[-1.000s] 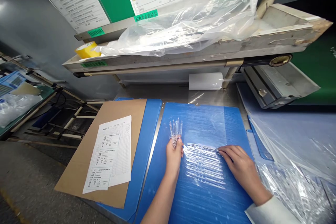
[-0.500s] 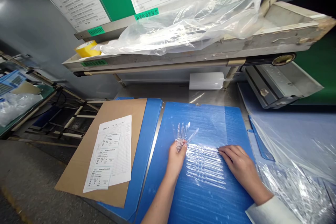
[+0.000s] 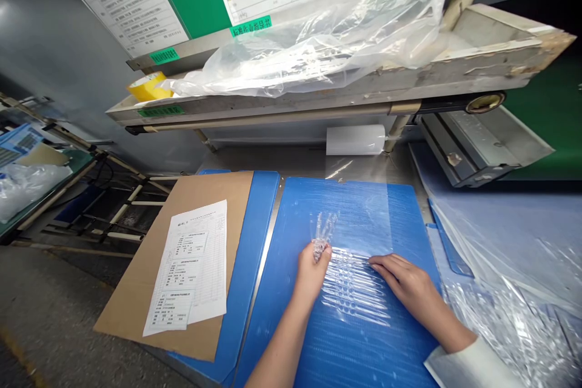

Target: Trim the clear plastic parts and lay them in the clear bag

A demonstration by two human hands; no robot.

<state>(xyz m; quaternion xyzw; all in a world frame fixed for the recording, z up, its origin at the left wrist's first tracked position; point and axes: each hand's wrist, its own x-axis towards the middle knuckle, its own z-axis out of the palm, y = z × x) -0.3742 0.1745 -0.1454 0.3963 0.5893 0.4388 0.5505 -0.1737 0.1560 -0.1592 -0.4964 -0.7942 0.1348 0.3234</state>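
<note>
My left hand (image 3: 313, 271) is closed on a bunch of clear plastic tubes (image 3: 322, 230) that fan upward from its fingers. It sits at the left end of a row of clear tubes (image 3: 352, 289) lying side by side on a blue corrugated sheet (image 3: 336, 345). At the right end of that row lies my right hand (image 3: 402, 282), fingers stretched flat with the fingertips pressing on the tubes. A white sleeve covers my right forearm.
A cardboard sheet (image 3: 136, 291) with a printed form (image 3: 193, 267) lies to the left on another blue sheet. Clear bags of parts (image 3: 513, 321) sit at the right. Behind are a white roll (image 3: 356, 140), a metal sealer (image 3: 477, 145), and a shelf with plastic bags (image 3: 318, 48) and yellow tape (image 3: 148, 86).
My left hand has shifted right with its bunch of tubes, which now tilts rightward. My right hand slid slightly left along the row.
</note>
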